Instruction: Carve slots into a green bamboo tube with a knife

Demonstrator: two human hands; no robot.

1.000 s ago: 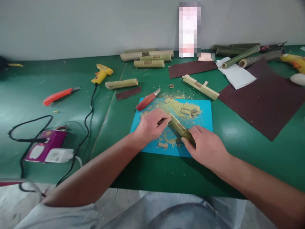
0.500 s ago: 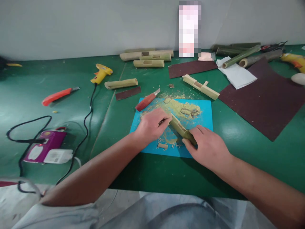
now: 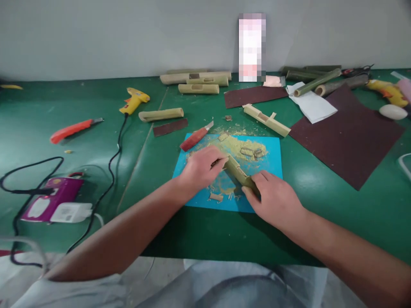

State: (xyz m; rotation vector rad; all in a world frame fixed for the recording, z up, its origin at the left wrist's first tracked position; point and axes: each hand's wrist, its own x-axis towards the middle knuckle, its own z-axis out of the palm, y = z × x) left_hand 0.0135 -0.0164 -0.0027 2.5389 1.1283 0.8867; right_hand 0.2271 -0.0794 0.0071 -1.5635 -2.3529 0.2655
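A short bamboo piece [image 3: 236, 170] with a notch cut in its side lies slantwise over the blue sheet [image 3: 272, 171]. My right hand [image 3: 276, 194] is wrapped round its near end, covering it. At the far end my left hand [image 3: 205, 167] has its fingertips pinched together against the bamboo. Something dark shows below those fingers, but I cannot make it out. Pale bamboo dust [image 3: 237, 145] and small offcuts are strewn on the sheet. A red-handled carving knife [image 3: 196, 136] rests over the sheet's far left corner.
Beyond the sheet lies another notched bamboo piece [image 3: 266, 121]. More bamboo tubes [image 3: 199, 88] line the wall. To the left are a yellow glue gun [image 3: 133, 101], its black cord, a red utility knife [image 3: 75, 129] and a purple power block [image 3: 53, 199]. Brown sandpaper [image 3: 349, 137] covers the right.
The bamboo piece has turned slightly about its length, so more of its outer wall shows and less of its notch. Both hands keep their places on it. The whole view has shifted a little.
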